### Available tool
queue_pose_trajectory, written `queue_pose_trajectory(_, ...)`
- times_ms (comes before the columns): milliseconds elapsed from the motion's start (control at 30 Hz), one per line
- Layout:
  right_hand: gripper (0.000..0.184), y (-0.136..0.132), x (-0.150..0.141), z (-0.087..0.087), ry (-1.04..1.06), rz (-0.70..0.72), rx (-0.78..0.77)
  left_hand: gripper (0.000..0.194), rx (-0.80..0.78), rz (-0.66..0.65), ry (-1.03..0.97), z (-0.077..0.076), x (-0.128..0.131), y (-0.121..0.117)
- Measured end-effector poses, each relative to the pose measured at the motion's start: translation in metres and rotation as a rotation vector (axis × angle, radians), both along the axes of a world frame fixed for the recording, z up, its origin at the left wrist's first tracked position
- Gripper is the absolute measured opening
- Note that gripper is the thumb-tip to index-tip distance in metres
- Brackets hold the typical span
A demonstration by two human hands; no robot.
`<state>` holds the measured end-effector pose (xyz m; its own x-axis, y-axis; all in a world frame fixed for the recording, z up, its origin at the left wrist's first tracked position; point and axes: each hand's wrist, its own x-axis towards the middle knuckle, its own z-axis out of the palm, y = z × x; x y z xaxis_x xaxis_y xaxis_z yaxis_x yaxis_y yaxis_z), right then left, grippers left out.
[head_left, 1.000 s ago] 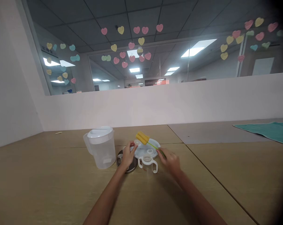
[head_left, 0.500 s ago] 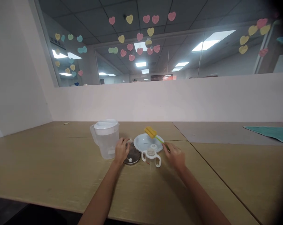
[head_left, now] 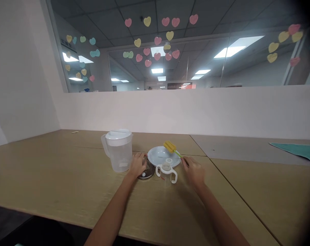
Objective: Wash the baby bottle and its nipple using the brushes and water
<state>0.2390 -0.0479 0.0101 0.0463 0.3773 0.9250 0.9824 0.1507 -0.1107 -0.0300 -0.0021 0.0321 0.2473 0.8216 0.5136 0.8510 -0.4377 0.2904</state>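
My right hand (head_left: 194,171) is closed round the green handle of a sponge brush (head_left: 169,146), its yellow head held over the far side of a white plate (head_left: 153,158). My left hand (head_left: 138,165) is low over a dark round metal dish (head_left: 150,173), fingers curled; what they grip is hidden. A small white part (head_left: 143,174) lies in the dish near its front rim. Between my hands stands a clear baby bottle (head_left: 166,174) with two white handles and an open neck. Behind it a white ring (head_left: 169,161) shows against the plate.
A lidded translucent pitcher (head_left: 120,153) stands just left of my left hand. A teal cloth (head_left: 298,151) lies at the far right of the wooden table (head_left: 67,184). A white wall with a window runs along the back.
My left hand has lowered toward the dark dish, and the small white piece seen in its fingers is now hidden. The brush stays in my right hand. The view has shifted slightly.
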Motion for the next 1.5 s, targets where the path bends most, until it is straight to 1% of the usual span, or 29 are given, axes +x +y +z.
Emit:
queue_pose_trajectory(67, 0.042, 0.001, 0.001, 0.000, 0.012, -0.010, 0.005, 0.030, 0.004, -0.026, -0.077, 0.008, 0.011, 0.002)
queue_pose_trajectory(133, 0.043, 0.002, 0.002, -0.001, 0.016, -0.023, 0.003, 0.032, -0.038, -0.097, -0.090, 0.016, 0.029, 0.010)
queue_pose_trajectory(233, 0.044, 0.005, 0.005, -0.003, 0.017, -0.035, -0.002, 0.027, -0.185, -0.232, -0.033, 0.026, 0.060, 0.033)
queue_pose_trajectory(333, 0.043, 0.005, 0.007, -0.003, 0.041, -0.046, 0.025, 0.018, -0.337, -0.307, 0.052, 0.029, 0.083, 0.054)
queue_pose_trajectory(400, 0.041, 0.005, 0.008, -0.001, 0.051, -0.043, 0.036, 0.020, -0.442, -0.329, 0.106, 0.026, 0.089, 0.062)
queue_pose_trajectory(467, 0.041, 0.003, 0.007, 0.001, 0.048, -0.029, 0.026, 0.021, -0.532, -0.338, 0.156, 0.021, 0.089, 0.064)
queue_pose_trajectory(533, 0.042, 0.003, 0.006, 0.002, 0.044, -0.015, 0.015, 0.021, -0.588, -0.338, 0.199, 0.017, 0.085, 0.063)
queue_pose_trajectory(600, 0.043, 0.003, 0.005, 0.002, 0.053, -0.010, 0.011, 0.021, -0.606, -0.336, 0.226, 0.014, 0.081, 0.061)
queue_pose_trajectory(700, 0.043, 0.004, 0.005, 0.001, 0.075, -0.011, 0.002, 0.017, -0.585, -0.334, 0.235, 0.016, 0.081, 0.059)
queue_pose_trajectory(833, 0.044, 0.006, 0.006, -0.001, 0.073, -0.003, -0.021, 0.006, -0.508, -0.320, 0.228, 0.022, 0.090, 0.058)
queue_pose_trajectory(933, 0.046, 0.007, 0.007, -0.003, 0.064, -0.010, -0.036, 0.013, -0.511, -0.346, 0.257, 0.024, 0.098, 0.058)
queue_pose_trajectory(1033, 0.047, 0.008, 0.007, -0.003, 0.068, -0.009, -0.051, 0.021, -0.529, -0.352, 0.284, 0.022, 0.101, 0.058)
queue_pose_trajectory(1133, 0.046, 0.005, 0.005, 0.000, 0.099, -0.010, -0.065, 0.023, -0.471, -0.351, 0.242, 0.021, 0.097, 0.051)
queue_pose_trajectory(1233, 0.047, -0.001, 0.002, 0.004, 0.190, -0.080, -0.110, 0.020, -0.331, -0.356, 0.134, 0.024, 0.083, 0.038)
queue_pose_trajectory(1300, 0.050, -0.003, 0.000, 0.005, 0.219, -0.115, -0.128, 0.023, -0.245, -0.346, 0.065, 0.026, 0.070, 0.029)
queue_pose_trajectory(1367, 0.052, -0.004, 0.000, 0.002, 0.172, -0.090, -0.127, 0.026, -0.183, -0.378, -0.056, 0.026, 0.057, 0.021)
queue_pose_trajectory(1433, 0.052, -0.002, 0.000, -0.002, 0.085, -0.048, -0.119, 0.028, -0.145, -0.450, -0.242, 0.023, 0.045, 0.016)
queue_pose_trajectory(1500, 0.051, 0.001, 0.002, -0.006, 0.019, -0.053, -0.107, 0.029, -0.117, -0.489, -0.428, 0.019, 0.035, 0.014)
